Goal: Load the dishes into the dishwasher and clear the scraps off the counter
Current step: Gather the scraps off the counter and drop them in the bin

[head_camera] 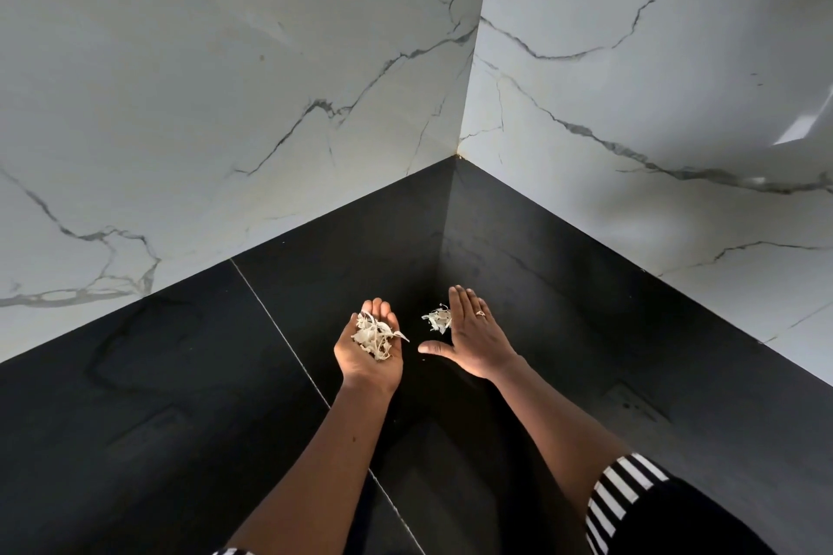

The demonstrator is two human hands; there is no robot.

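Mid-clearing, grips apart: left hand (360,367) cups a scrap heap (374,336); right hand (473,340) should sweep its nine-o'clock pile (437,320) across.

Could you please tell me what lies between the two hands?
In the head view, a small pile of pale scraps lies on the black counter between the left hand, which cups more scraps, and the flat right hand.

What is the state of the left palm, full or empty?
Full. The left hand is turned palm up, and a heap of pale scraps lies on it.
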